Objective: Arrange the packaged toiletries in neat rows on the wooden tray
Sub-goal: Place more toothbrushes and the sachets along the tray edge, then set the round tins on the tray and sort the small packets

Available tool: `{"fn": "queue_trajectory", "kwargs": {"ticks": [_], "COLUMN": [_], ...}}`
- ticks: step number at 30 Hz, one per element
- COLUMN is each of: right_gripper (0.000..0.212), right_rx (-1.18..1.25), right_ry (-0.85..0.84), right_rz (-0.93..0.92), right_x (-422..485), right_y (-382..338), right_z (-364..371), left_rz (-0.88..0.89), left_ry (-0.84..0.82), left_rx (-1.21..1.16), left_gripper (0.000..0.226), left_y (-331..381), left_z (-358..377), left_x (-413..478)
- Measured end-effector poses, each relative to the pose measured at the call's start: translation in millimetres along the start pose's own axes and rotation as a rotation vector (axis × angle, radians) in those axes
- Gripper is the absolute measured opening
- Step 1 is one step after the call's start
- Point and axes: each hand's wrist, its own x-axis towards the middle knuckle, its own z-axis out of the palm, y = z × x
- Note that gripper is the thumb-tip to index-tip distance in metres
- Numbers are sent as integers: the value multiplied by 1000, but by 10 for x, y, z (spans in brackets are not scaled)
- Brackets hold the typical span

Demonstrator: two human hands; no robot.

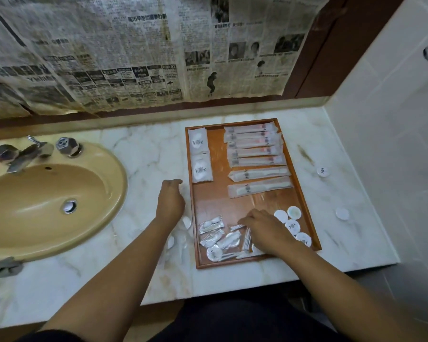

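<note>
Marble table [143,159] beside a sink [47,193]. At the tray's [235,201] near end the right hand [267,232] lies on clear packets [218,239], its grip unclear, with white discs [292,226] just beside it. The left hand [169,202] curls left of the tray, grip hidden. Farther off, long sachets [255,151] lie in a row beside two square packs [200,156].

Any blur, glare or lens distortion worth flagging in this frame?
Head view: wide-angle bending bows the counter edge and newspaper; soft, slightly blurred overall; glare streaks across the wooden tray; foil packets glint beside the right hand; lighting dim.
</note>
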Motion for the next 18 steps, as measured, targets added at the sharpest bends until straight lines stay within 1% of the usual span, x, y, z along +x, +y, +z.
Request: {"fn": "queue_trajectory", "kwargs": {"ticks": [1, 3, 4, 5, 7, 8, 9, 10, 12, 14, 16, 18], "right_gripper": [62, 58, 55, 52, 48, 46, 45, 45, 46, 45, 42, 35], "right_rx": [6, 25, 43, 72, 145, 169, 182, 191, 231, 291, 345, 368], "right_ry": [13, 47, 70, 93, 130, 137, 138, 131, 124, 152, 227, 355], "right_rz": [1, 14, 22, 33, 55, 58, 55, 47, 30, 27, 34, 85], "right_x": [-8, -21, -27, -34, -51, -62, -69, -78, -103, -144, -213, -309], "right_y": [16, 51, 70, 90, 124, 139, 153, 164, 177, 206, 268, 381], "right_z": [4, 15, 27, 42, 67, 72, 73, 75, 78, 69, 38, -7], "left_rz": [0, 66, 109, 151, 244, 299, 358, 407, 467, 516, 576, 634], "left_ry": [32, 75, 51, -28, -310, -450, -546, -602, -622, -559, -470, -417], "left_rx": [-45, -111, -137, -152, -79, 13, 124, 248, 444, 546, 569, 498], "left_gripper": [50, 40, 35, 32, 32, 35, 40, 42, 39, 36, 37, 39], "left_y": [81, 305, 428, 540, 673, 693, 679, 645, 609, 664, 813, 1019], "left_z": [-37, -80, -84, -74, 16, 79, 148, 199, 239, 251, 263, 345], "left_x": [-28, -104, -149, -204, -331, -396, -449, -485, -520, -530, -522, -487]}}
